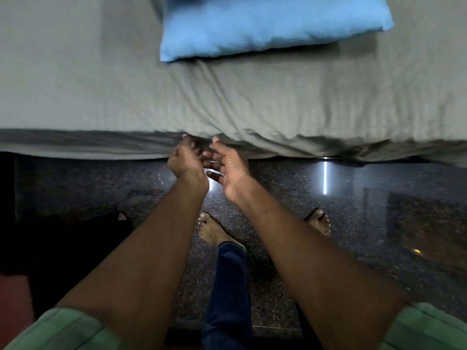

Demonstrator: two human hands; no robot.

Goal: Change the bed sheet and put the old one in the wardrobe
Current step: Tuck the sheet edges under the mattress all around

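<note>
Both hands meet at the near edge of the bed: the left hand (185, 160) has its fingers curled up under the hem of the grey bed sheet (227, 104), seemingly pinching a fold of it, while the right hand (227, 165) sits just beside it, palm turned inward and fingers loosely spread, its fingertips at the hem — whether they actually hold cloth I cannot tell. That sheet covers the whole mattress, lying smooth to the left and gathered into soft diagonal creases that run from the hands toward the pillow (273, 24).

Judging from this, the step in hand is working the side hem, either freeing it or tucking it. To do it well, take a full fistful instead of a fingertip pinch, and move along the edge in short stretches so the cloth shifts evenly and doesn't bunch.

Thin, matte and limp, the fabric looks like a jersey or soft cotton. Plump and blue, the pillow rests on the sheet well back from the edge — it would need lifting off before any stripping. Below, the floor (353, 223) is dark speckled polished stone, glossy enough to mirror a light.
</note>
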